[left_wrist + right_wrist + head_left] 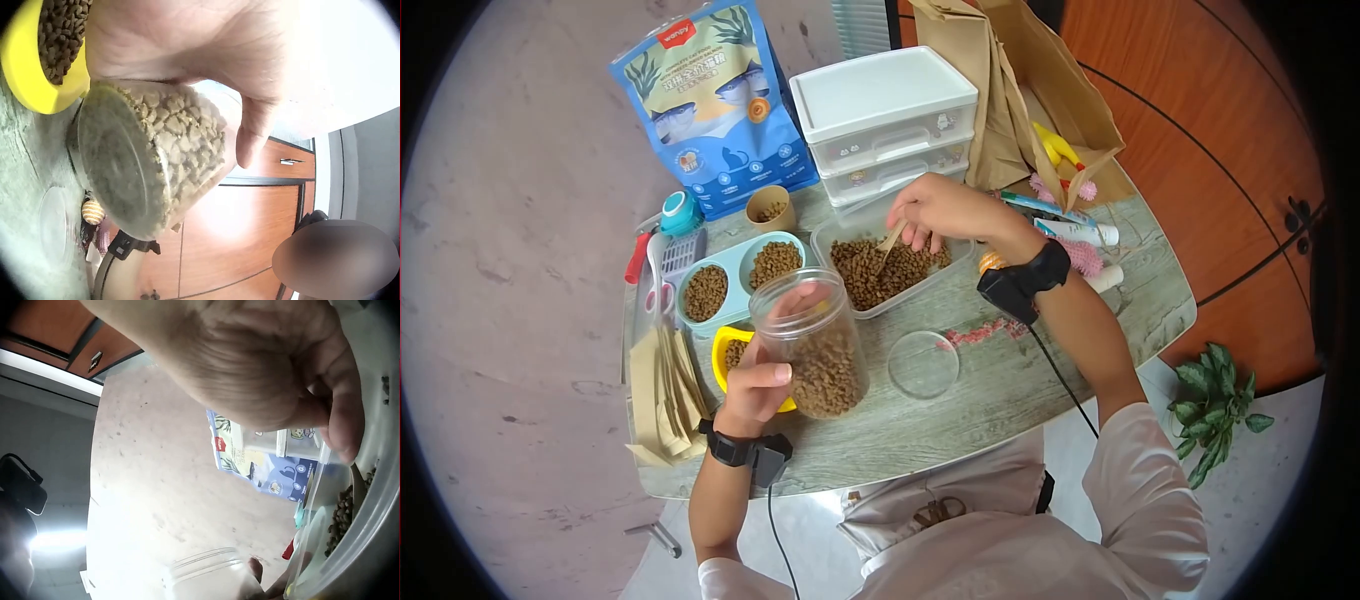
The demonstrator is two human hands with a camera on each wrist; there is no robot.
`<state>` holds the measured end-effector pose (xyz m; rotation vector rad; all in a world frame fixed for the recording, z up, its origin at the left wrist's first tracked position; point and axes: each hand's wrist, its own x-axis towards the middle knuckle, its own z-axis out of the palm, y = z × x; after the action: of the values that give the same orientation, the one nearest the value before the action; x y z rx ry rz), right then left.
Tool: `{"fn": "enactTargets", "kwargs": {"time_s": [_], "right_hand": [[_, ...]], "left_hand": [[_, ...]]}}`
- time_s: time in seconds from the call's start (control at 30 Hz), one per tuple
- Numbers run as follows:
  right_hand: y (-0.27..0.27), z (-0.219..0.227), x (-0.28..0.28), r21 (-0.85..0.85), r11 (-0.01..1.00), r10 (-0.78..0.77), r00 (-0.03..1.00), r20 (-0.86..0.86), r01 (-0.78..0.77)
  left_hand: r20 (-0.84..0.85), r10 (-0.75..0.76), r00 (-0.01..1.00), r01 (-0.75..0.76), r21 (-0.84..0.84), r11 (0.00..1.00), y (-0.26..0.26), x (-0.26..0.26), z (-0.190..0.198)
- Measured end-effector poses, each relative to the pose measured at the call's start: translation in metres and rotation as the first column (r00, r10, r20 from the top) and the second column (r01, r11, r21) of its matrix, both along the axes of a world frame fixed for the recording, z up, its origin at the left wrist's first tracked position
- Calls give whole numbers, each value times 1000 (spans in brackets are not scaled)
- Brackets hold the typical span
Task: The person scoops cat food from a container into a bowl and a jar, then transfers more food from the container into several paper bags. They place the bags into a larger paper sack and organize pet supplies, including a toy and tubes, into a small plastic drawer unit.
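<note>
My left hand (752,390) grips a clear plastic jar (828,365), tilted and partly filled with brown kibble. The jar's mouth is uncovered, and a round clear lid (923,366) lies on the table to its right. Past the jar, a clear plastic bin (935,288) holds more kibble (862,272). My right hand (950,212) is over the bin's far side and pinches the handle of a wooden spoon (892,238), whose lower end is down in the kibble. In the right wrist view the thumb (347,425) presses on the spoon's handle (357,481).
Left of the bin stand a light-blue double bowl (734,264), a yellow bowl (720,362) and a tan cup (780,208), all with kibble. Behind are a blue pet-food bag (740,150) and white drawers (890,95). Folded paper bags (662,390) lie left; toys and tubes (1085,232) right.
</note>
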<state>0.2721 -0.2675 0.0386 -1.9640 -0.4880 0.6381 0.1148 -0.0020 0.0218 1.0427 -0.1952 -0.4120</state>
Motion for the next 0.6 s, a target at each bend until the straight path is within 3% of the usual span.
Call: {"fn": "enactTargets", "kwargs": {"time_s": [0.23,0.3,0.53,0.6], "right_hand": [[-7,2,6,51,997,-63,998,-10,63],[-8,5,5,87,992,-89,996,9,88],[-14,17,6,112,987,-118,993,12,116],[-15,27,1,151,981,-131,990,50,122]], "left_hand": [[-10,106,994,-106,35,994,-1,0,3],[64,129,990,-133,58,989,-2,2,1],[128,88,988,-106,136,985,-6,1,3],[183,82,980,-126,249,960,-10,0,5]]}}
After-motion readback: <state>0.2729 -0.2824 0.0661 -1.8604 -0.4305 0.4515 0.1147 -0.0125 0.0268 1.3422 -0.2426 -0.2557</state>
